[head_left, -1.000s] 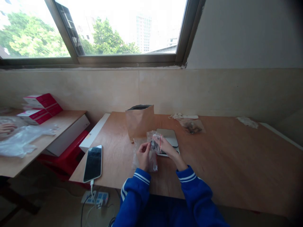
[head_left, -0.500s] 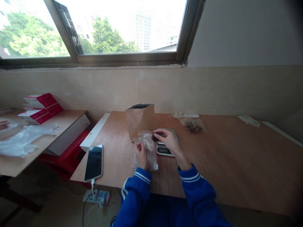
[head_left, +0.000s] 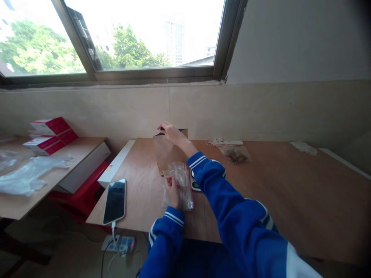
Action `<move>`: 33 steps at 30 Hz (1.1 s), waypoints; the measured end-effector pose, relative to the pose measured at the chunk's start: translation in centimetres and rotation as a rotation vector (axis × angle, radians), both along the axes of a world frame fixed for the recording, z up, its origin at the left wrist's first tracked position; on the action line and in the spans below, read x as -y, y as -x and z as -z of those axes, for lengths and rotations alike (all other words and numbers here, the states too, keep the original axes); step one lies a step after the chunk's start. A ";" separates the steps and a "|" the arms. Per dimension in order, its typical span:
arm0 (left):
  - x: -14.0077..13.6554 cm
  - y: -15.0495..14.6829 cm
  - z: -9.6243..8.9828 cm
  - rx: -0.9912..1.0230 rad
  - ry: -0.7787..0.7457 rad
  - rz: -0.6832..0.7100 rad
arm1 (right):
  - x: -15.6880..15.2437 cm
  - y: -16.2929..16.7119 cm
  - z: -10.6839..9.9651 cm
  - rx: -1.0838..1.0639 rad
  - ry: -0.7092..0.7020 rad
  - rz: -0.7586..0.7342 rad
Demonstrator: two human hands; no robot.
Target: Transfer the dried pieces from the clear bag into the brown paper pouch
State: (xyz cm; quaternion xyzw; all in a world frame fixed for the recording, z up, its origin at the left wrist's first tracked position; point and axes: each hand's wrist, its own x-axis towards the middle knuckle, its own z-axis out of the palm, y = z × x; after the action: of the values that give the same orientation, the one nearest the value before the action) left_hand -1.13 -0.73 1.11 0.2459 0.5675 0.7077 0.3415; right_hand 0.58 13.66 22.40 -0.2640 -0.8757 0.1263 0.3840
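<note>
Your left hand (head_left: 173,190) is pinching the limp, slippery plastic bag (head_left: 180,181) by its top edge. Your right hand (head_left: 171,133) is reaching into the stiff paper pouch (head_left: 168,152); its grip is probably closing, though I cannot tell.

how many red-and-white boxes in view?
2 clearly: top box stacked on lower box, far left on the side table. A third may be hidden between them.

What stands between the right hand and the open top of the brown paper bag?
Nothing visible. The right hand is already at the open top of the brown paper bag, while the left hand holds a small clear plastic bag in front of it.
</note>
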 end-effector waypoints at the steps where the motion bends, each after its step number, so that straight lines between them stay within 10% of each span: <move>1: 0.0 0.0 0.1 0.001 -0.003 0.003 | -0.1 0.0 0.6 0.027 0.007 -0.005; 20: -0.4 0.1 1.3 0.059 -0.058 0.069 | 3.3 -2.1 2.7 0.043 -0.038 0.097; 33: -0.2 -0.2 0.3 0.011 -0.051 0.067 | 2.7 -1.1 -1.1 0.413 0.179 0.018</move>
State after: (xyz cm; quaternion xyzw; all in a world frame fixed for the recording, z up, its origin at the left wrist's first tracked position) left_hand -0.92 -0.52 0.80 0.2696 0.5390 0.7113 0.3618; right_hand 1.69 10.93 23.48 -0.3251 -0.9187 0.1433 0.1727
